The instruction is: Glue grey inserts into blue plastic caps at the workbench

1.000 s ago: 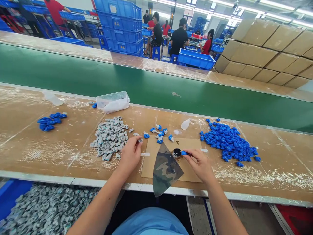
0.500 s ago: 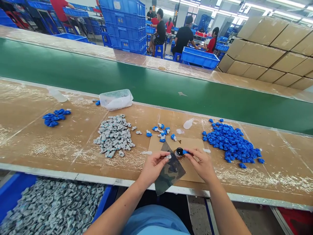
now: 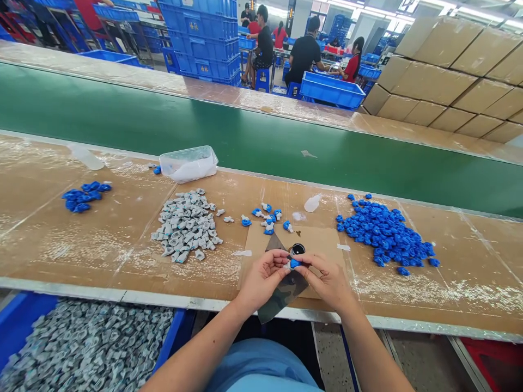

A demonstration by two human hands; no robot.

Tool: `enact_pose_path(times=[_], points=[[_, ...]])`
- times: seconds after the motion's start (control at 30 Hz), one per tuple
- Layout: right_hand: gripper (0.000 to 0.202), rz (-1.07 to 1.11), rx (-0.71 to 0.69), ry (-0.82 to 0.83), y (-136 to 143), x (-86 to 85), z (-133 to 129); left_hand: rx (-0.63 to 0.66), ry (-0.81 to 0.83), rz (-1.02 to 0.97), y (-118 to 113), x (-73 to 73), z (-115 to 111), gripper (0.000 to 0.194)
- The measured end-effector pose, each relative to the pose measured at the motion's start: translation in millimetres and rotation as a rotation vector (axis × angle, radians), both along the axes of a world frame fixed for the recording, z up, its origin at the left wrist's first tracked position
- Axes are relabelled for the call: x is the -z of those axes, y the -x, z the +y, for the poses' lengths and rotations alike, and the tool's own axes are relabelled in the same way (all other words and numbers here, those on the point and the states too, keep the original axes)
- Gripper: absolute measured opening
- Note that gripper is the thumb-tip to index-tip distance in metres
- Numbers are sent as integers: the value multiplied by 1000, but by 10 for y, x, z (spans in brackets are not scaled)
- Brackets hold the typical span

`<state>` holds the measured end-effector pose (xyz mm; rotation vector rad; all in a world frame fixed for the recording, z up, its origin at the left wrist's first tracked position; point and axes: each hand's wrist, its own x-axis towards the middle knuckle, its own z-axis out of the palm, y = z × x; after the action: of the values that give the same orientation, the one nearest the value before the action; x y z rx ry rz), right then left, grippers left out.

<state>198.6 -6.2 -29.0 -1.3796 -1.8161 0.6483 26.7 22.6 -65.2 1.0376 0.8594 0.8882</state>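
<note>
My left hand [image 3: 263,276] pinches a small grey plastic piece [image 3: 287,266], mostly covered by the fingers. Against it my right hand [image 3: 326,276] holds a small blue plastic piece [image 3: 295,263], so the two pieces meet between my fingertips. Just behind them stands a small round jar [image 3: 298,249] with dark contents. Beneath my hands lies a dark camouflage-patterned sheet [image 3: 274,306], on a piece of cardboard [image 3: 327,239]. Beyond the sheet is a little group of joined blue-and-grey pieces [image 3: 268,219].
Grey pieces [image 3: 186,226] are heaped left, blue pieces [image 3: 386,231] right. A clear plastic tub [image 3: 188,165] and a white bottle [image 3: 312,203] stand toward the green conveyor belt [image 3: 253,139]. A blue crate [image 3: 171,332] of grey pieces sits below the table edge at left.
My right hand has brought the blue piece from the jar's mouth down and left to the grey piece in my left hand. The view has shifted slightly.
</note>
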Motion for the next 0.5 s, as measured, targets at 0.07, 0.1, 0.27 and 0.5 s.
enact_pose_path(times=[0.07,0.1,0.27,0.5], points=[[18,19,-7,16,7,13,-1,33,-24,12,7,-6,2,30],[18,28,-14,16,1,19,1,50,-50,28,17,-13,7,29],[14,10,-99,15,-58,-7,22,131,-244,163,95,-96,43,31],[13,55,-54,-52,15,36,-35,65,-61,0,39,-105,-38,25]])
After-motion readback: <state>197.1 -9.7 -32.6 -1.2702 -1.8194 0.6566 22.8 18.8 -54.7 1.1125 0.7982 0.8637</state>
